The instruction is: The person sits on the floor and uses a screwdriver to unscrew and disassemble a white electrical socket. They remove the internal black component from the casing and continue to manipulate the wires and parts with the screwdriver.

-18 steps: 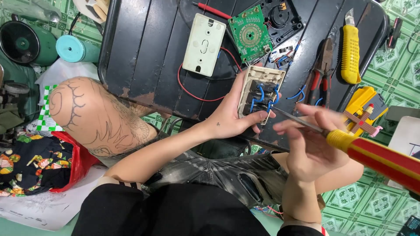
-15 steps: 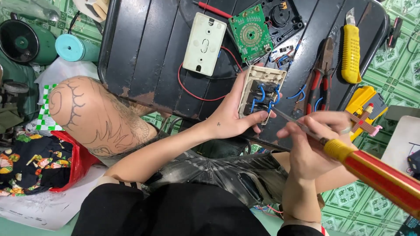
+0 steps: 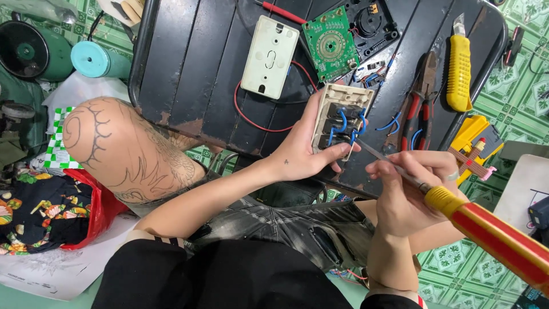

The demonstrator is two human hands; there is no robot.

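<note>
The black slatted table [image 3: 189, 63] fills the upper middle of the view and serves as the workbench, its near edge running just above the person's lap. On it, at about 11 o'clock from the hands, lies a cream switch back box [image 3: 270, 56], set face down, apparently out of the way, with a red wire [image 3: 243, 111] looping from under it. At 12 o'clock sits a green circuit board [image 3: 330, 43]; at 2 o'clock lie red-handled pliers [image 3: 416, 106] and a yellow utility knife [image 3: 458, 71], apparently within easy reach of the working hand.

The left hand [image 3: 297, 157] grips the switch module [image 3: 341, 121] from below and from the side, thumb along its lower edge, tilting the back with its blue wires [image 3: 343, 121] up toward the camera so the terminals face the tool. It is held off the table, just over the near edge.

The right hand [image 3: 409, 189] is closed around the shaft of a screwdriver [image 3: 486, 229] with a yellow and red handle trailing toward 4 o'clock; its tip points toward 10 o'clock at the lower corner of the module, the fingers pinching close to the tip, probably for fine control
</note>
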